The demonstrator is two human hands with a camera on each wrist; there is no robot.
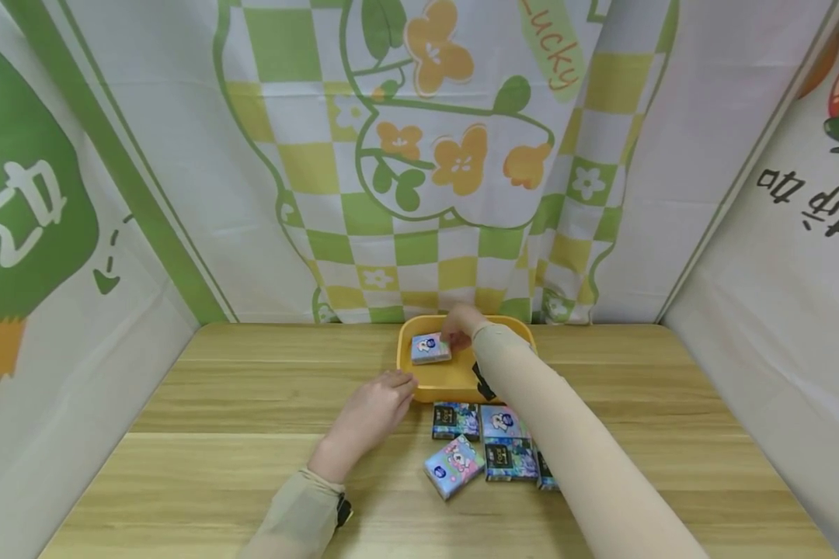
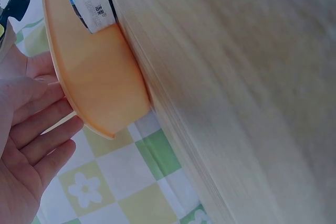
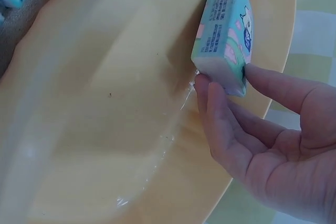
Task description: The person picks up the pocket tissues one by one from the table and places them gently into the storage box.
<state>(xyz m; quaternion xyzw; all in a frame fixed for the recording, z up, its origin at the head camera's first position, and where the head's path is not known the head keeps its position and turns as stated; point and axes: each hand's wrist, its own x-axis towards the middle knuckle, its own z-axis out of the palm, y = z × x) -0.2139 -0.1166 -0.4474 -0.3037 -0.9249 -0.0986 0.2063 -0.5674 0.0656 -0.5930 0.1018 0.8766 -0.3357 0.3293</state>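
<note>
Pale blue and pink, a small rectangular cartoon-printed packet (image 1: 430,348) lies inside a shallow yellow plastic basket (image 1: 454,394), near its left wall. The right hand (image 1: 461,326) pinches one end between thumb and fingers; a loosened pinch could let the packet tip or slip. The left hand (image 1: 376,411) touches the basket's near left corner with extended fingers, a light contact that might let the basket slide if bumped. On the wood-grain table (image 1: 252,450) in front lie two pale cartoon-printed packets (image 1: 454,466) and three dark floral packets (image 1: 509,458); the low-passing beige right sleeve (image 1: 587,435) could knock them askew.
</note>
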